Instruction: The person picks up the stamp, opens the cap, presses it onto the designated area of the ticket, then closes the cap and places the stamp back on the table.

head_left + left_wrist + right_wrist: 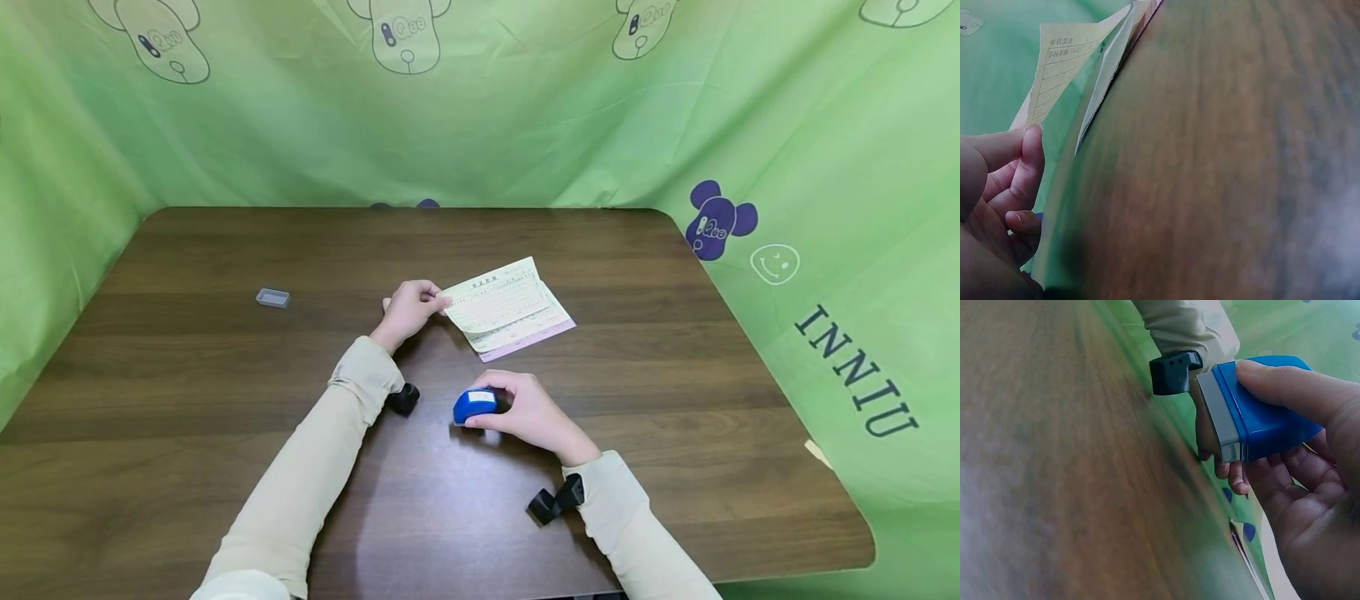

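Note:
A pad of printed forms [498,304] lies at an angle near the middle of the table, its lower sheets edged in pink. My left hand [412,308] pinches the left corner of the top sheet [1060,65] between thumb and finger, and that corner is lifted off the sheets below. In my right hand [532,412] is a blue self-inking stamp [1272,409], gripped between thumb and fingers close over the table in front of the pad. Its pale base faces away from the palm in the right wrist view.
A small clear plastic cap [273,297] sits on the left part of the brown wooden table [187,367]. Green printed curtains [285,142] hang behind and along the sides. Black wrist cameras [546,505] are strapped near both sleeves.

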`<control>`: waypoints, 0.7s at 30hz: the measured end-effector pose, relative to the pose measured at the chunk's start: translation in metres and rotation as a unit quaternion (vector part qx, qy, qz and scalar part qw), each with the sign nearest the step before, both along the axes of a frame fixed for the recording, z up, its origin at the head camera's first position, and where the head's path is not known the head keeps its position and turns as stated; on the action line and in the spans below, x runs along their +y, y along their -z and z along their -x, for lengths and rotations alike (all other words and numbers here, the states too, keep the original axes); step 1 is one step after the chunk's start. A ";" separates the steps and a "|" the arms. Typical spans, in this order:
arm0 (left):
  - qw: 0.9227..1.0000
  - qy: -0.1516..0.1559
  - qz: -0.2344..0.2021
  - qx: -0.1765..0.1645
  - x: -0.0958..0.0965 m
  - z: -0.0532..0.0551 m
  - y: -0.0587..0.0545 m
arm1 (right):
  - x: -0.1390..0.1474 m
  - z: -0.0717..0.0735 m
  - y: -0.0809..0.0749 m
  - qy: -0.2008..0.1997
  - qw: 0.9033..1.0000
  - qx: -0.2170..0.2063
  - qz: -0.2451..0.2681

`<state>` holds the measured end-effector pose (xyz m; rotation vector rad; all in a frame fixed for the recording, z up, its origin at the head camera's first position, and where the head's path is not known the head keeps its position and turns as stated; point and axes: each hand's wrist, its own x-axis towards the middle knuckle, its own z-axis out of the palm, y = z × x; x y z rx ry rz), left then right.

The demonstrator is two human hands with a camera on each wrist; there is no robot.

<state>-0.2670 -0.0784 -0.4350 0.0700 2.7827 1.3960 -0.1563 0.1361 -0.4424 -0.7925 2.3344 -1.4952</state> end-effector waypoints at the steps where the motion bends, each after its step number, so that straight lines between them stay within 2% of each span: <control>1: 1.000 -0.001 0.001 0.000 0.000 0.001 0.001 | 0.000 0.000 0.000 0.000 1.000 -0.001 -0.001; 19: 1.000 -0.007 0.023 -0.006 0.008 0.005 0.003 | 0.000 0.001 0.001 -0.001 1.000 0.005 0.007; 21: 1.000 -0.011 0.024 0.001 0.008 0.004 0.002 | 0.000 0.001 0.001 0.000 1.000 0.005 0.007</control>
